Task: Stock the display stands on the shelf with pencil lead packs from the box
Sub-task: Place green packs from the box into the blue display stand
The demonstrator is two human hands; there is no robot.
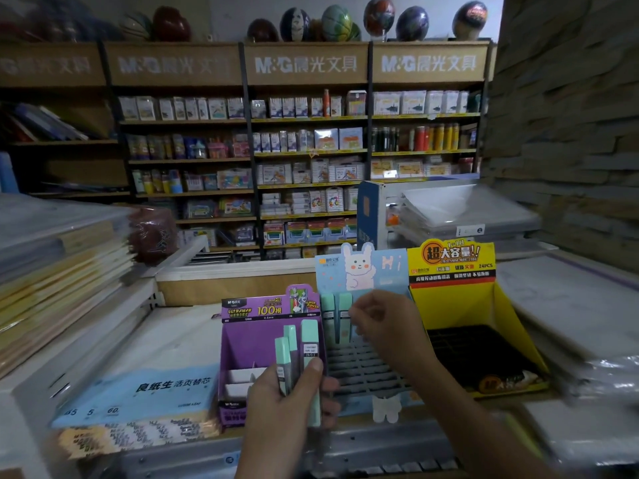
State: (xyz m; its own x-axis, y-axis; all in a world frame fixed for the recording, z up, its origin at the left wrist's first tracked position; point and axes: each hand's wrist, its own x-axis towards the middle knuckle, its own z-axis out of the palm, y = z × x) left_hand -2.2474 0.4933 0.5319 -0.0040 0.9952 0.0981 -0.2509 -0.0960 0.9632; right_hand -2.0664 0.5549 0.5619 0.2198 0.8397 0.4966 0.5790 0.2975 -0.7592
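The middle stand (390, 267), packs (327, 312) in its back row, sits between the left stand (249, 344) and right stand (460, 305).

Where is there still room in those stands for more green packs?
Free: the blue stand's grey grid, in front of the two packs at its back left, and most of the yellow stand's black tray. Crowded: the blue stand's back row, where the right hand reaches.

Reference: blue rabbit stand (363, 373). My left hand (276, 402) holds three mint lead packs (308, 344), fanned, at its front-left corner. My right hand (383, 323) is at its back row, fingers curled beside two standing packs (327, 312). Blurred, grip unclear. On its left: purple stand (249, 344). On its right: yellow stand (460, 299).
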